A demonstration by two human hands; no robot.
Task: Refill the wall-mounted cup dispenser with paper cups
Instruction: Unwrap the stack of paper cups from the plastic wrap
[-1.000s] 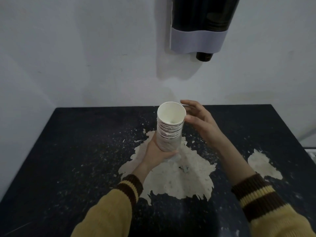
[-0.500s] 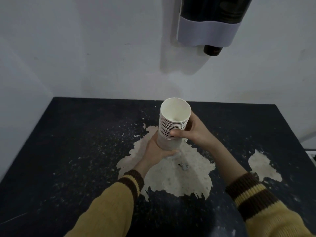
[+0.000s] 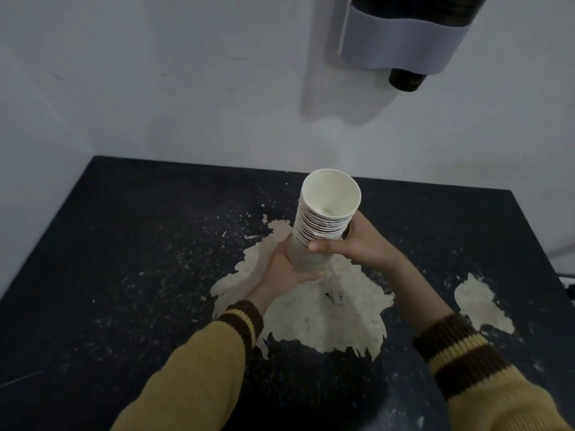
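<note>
A stack of white paper cups [image 3: 323,219] stands upright over the middle of the black table, open mouth up. My left hand [image 3: 281,269] wraps the bottom of the stack from the left. My right hand [image 3: 357,244] grips its middle from the right, thumb across the front. The wall-mounted cup dispenser [image 3: 401,42] hangs on the white wall at the upper right, a dark tube with a pale grey band and a black nozzle [image 3: 404,79] below; its top is out of view.
The black table [image 3: 124,259] has a large worn, pale patch [image 3: 323,318] under the hands and a smaller one [image 3: 479,306] at the right. White walls close the table at the back and left. A small dark scrap [image 3: 334,298] lies on the big patch.
My right hand, open beside the cup rims a second ago, has closed around the stack. The view has shifted left, so the dispenser sits farther right.
</note>
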